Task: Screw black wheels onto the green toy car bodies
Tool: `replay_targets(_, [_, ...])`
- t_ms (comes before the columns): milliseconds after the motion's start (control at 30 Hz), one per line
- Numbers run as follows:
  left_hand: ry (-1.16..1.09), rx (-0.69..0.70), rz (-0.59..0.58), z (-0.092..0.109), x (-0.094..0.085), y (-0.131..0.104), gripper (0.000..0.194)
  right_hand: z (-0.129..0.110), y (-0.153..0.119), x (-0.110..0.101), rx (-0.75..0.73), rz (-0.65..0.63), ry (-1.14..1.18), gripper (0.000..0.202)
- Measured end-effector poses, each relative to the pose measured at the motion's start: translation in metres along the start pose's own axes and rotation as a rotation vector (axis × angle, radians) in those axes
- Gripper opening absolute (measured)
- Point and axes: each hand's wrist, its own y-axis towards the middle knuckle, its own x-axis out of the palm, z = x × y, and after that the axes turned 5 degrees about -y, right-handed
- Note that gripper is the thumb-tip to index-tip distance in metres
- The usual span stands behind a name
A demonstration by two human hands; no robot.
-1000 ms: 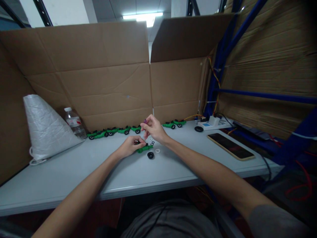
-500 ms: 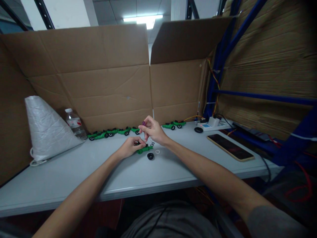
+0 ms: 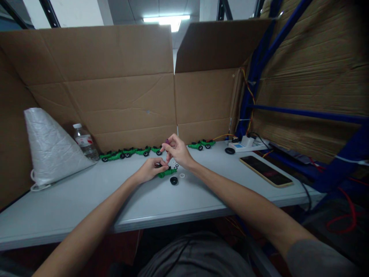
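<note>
My left hand (image 3: 150, 170) is closed with thumb and fingers on a green toy car (image 3: 167, 173) lying on the table. Just above it, my right hand (image 3: 178, 152) pinches a small purple-topped tool (image 3: 167, 141). Its lower part is hidden by the fingers, and I cannot tell whether it touches the car. A loose black wheel (image 3: 173, 181) lies in front of the car. Beside that wheel is a white ring (image 3: 182, 175), and several small black and white rings lie between my hands.
Several green toy cars (image 3: 141, 152) line the cardboard wall (image 3: 129, 100), with two more (image 3: 201, 145) further right. A water bottle (image 3: 85, 142) and silvery bag (image 3: 54, 150) stand left. A phone (image 3: 265, 171), black ring (image 3: 230, 151) and power strip (image 3: 252, 145) lie right.
The whole view has shifted slightly. Both hands keep nearly the same pose over the green toy car, and the loose parts lie as before.
</note>
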Motion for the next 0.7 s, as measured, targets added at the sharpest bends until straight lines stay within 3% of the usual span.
replay_targets(100, [-0.017,-0.004,0.002,0.004,0.001,-0.001,0.042,0.002,-0.001,0.003,0.009,0.019,-0.008,0.049])
replay_targets(367, [-0.036,-0.019,-0.004,0.006,0.001,-0.001,0.045,-0.018,-0.005,-0.006,0.095,-0.181,0.065,0.048])
replay_targets(600, [-0.026,-0.025,-0.006,0.012,0.002,-0.002,0.046,0.003,0.0,0.002,0.034,0.011,0.014,0.049])
replay_targets(700, [-0.025,-0.02,0.006,0.014,0.003,-0.002,0.046,0.006,0.0,0.003,0.035,0.008,0.011,0.05])
